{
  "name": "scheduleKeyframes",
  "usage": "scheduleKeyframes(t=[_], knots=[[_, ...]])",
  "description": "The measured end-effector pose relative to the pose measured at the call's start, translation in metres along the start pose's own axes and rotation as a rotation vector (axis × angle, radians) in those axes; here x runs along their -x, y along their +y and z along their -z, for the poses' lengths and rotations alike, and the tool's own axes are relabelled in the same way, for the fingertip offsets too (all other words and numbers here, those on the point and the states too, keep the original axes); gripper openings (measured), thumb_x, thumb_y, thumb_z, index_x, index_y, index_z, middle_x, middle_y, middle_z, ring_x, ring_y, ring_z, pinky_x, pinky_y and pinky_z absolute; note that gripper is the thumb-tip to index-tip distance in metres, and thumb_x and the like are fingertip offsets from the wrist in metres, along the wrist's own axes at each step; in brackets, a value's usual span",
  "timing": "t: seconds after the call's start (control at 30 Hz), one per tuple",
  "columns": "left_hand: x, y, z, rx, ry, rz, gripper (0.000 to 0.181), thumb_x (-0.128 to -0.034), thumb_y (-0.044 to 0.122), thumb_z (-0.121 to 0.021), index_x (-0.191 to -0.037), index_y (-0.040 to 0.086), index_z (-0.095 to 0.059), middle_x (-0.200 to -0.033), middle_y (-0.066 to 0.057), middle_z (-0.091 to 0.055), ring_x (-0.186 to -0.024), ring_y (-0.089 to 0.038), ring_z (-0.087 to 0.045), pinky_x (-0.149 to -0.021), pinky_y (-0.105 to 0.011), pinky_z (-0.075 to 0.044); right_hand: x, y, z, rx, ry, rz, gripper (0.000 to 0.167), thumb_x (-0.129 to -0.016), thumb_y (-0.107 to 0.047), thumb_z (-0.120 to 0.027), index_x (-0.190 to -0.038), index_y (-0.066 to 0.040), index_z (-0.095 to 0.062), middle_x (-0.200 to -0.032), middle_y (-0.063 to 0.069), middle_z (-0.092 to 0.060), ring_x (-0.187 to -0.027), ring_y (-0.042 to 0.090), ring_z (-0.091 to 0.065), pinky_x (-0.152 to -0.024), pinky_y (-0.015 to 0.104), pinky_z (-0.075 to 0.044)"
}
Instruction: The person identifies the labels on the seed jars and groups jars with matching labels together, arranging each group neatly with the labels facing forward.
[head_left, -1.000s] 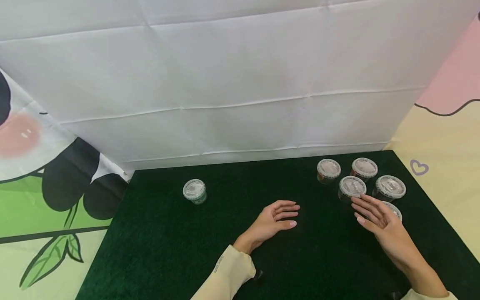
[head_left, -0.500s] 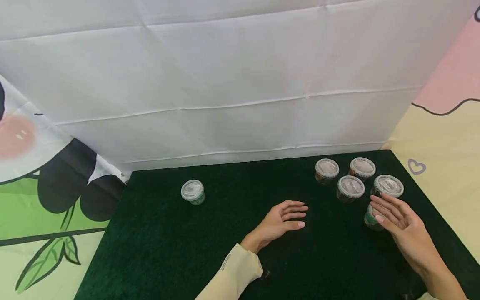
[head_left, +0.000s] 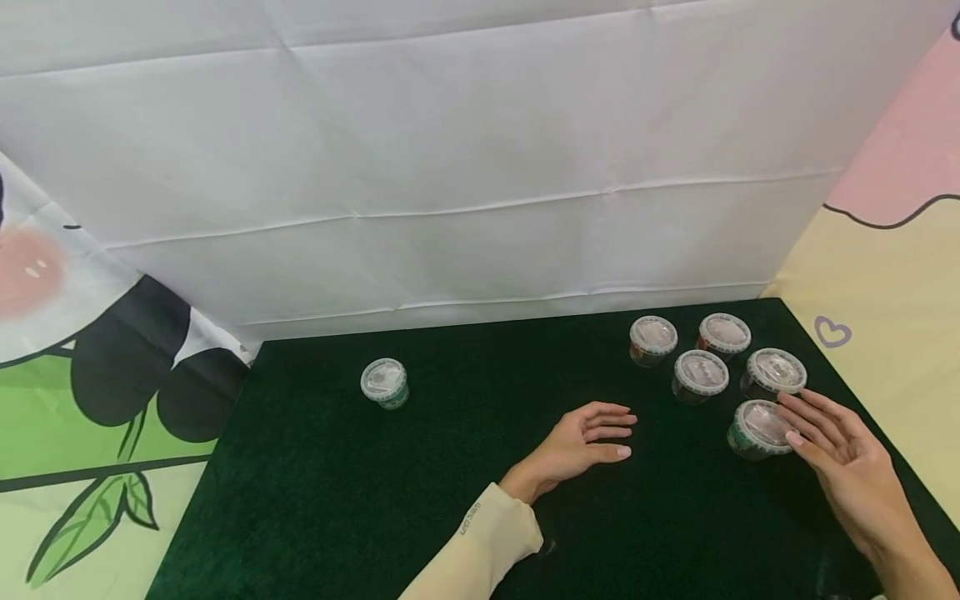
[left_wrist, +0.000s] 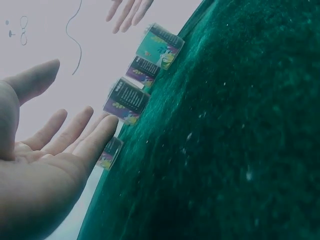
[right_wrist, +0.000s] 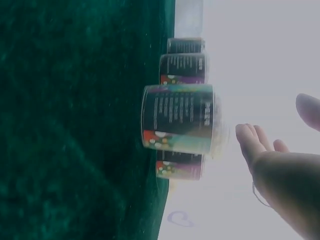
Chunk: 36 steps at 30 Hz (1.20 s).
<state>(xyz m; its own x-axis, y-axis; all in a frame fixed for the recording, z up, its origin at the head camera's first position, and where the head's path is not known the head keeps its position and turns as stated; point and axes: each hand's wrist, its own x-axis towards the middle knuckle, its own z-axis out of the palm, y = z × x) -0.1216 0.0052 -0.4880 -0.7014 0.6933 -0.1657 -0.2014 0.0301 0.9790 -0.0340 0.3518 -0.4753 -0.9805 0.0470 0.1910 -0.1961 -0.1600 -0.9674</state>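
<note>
A small round tub with a clear lid and green label stands upright at the front of the right-hand group. My right hand hovers just right of it, fingers loosely extended and holding nothing. In the right wrist view, a gap shows between that hand and the nearest tub. Over the middle of the cloth is my left hand, its fingers loosely extended around nothing. In the left wrist view, labelled tubs appear beyond the left hand.
Behind the front tub stand several more lidded tubs, among them one at the right, one at the back and one at the group's left. A single tub stands far left on the dark green cloth. A white sheet hangs behind.
My right hand has moved right, away from over the tubs, uncovering the green-labelled front tub. My left hand has drifted a little right. The tubs look unmoved.
</note>
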Motion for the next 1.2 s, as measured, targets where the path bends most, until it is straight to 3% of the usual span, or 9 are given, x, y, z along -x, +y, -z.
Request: scheduleKeyframes(t=[0.27, 0.53, 0.73, 1.2], knots=[[-0.01, -0.002, -0.012, -0.014, -0.02, 0.007, 0.056, -0.1026, 0.011, -0.067, -0.155, 0.008, -0.048, -0.151, 0.002, -0.059, -0.132, -0.008, -0.06, -0.108, -0.03, -0.052, 0.004, 0.004, 0.006, 0.044, 0.1, -0.024, 0.055, -0.105, 0.01, -0.053, -0.152, -0.017, -0.043, -0.141, -0.01, -0.06, -0.125, -0.005, -0.061, -0.095, 0.004, -0.047], [-0.02, -0.006, -0.023, -0.008, -0.031, 0.007, 0.055, -0.1024, 0.01, -0.067, -0.154, 0.009, -0.048, -0.15, 0.005, -0.06, -0.131, -0.005, -0.06, -0.106, -0.027, -0.053, 0.008, 0.01, 0.011, 0.079, 0.209, -0.003, 0.054, -0.104, 0.009, -0.057, -0.151, -0.016, -0.046, -0.137, -0.011, -0.06, -0.122, -0.005, -0.06, -0.095, 0.002, -0.045], [-0.027, -0.005, -0.031, -0.009, -0.032, 0.011, 0.056, -0.1021, 0.01, -0.068, -0.154, 0.011, -0.048, -0.15, 0.007, -0.059, -0.13, -0.003, -0.06, -0.105, -0.025, -0.053, 0.012, 0.016, 0.016, 0.182, 0.259, -0.073, 0.056, -0.103, 0.003, -0.062, -0.151, -0.021, -0.047, -0.136, -0.016, -0.057, -0.12, -0.01, -0.056, -0.09, -0.001, -0.044], [-0.034, -0.009, -0.048, -0.051, -0.003, 0.061, 0.061, -0.1005, 0.011, -0.071, -0.156, 0.017, -0.047, -0.152, 0.012, -0.056, -0.13, -0.001, -0.058, -0.104, -0.023, -0.053, 0.014, 0.02, 0.016, 0.37, 0.17, -0.212, 0.057, -0.104, -0.006, -0.067, -0.15, -0.031, -0.046, -0.132, -0.026, -0.053, -0.111, -0.02, -0.054, -0.083, 0.0, -0.047]])
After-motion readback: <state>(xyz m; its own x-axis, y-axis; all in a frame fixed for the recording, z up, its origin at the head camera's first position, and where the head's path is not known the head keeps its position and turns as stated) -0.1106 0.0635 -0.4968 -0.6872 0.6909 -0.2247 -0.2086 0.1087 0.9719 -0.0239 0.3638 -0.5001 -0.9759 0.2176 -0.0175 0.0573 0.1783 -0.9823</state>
